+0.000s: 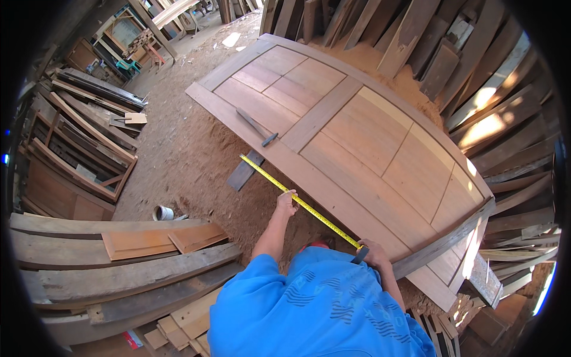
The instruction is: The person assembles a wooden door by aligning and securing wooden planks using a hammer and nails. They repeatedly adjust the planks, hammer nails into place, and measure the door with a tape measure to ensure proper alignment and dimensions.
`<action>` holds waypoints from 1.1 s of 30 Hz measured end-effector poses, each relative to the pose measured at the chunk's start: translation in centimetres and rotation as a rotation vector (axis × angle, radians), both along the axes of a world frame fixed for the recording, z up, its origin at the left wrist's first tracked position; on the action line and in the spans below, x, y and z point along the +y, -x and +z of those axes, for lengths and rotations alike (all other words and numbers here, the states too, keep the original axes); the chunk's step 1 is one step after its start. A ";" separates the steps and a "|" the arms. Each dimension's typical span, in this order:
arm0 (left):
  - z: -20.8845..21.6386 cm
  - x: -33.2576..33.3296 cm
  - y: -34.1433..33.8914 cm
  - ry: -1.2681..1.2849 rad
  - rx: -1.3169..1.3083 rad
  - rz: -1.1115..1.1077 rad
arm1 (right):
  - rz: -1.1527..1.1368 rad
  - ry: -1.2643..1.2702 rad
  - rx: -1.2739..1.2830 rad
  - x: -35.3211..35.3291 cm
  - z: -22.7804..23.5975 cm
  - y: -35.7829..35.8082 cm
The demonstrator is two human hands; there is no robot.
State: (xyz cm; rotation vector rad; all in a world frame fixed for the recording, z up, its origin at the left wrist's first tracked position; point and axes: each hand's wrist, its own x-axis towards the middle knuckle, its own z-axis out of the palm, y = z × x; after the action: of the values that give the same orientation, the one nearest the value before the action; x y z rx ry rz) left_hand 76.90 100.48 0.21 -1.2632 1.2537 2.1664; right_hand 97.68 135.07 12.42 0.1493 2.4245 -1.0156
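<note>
A yellow tape measure (324,221) is stretched out beside the near long edge of a large wooden panelled door (357,143), which lies flat. My left hand (286,202) has its fingers closed around the blade partway along. At the other end, my right hand (375,253) grips the dark case, partly hidden by its fingers. The blade's free end reaches past my left hand to above a dark wood block (244,174) on the ground. A hammer (257,127) rests on the door near that same edge.
Rough planks (131,279) are stacked at the left, with a white bucket (162,213) behind them. Frames (89,143) lean at the far left. Boards (488,89) stand along the right side. A dark beam (443,238) lies across the door's right end. Sawdust covers the ground.
</note>
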 end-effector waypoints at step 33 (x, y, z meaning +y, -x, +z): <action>7.3 36.0 -25.8 1.496 0.461 -1.311 | -0.042 0.069 -0.358 25.8 0.6 -29.5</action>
State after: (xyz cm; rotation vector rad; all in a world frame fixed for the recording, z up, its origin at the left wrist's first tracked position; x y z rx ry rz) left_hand 102.69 136.49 7.54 0.1464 2.8320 0.3345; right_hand 127.18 160.86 12.98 0.3298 2.0679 -0.9941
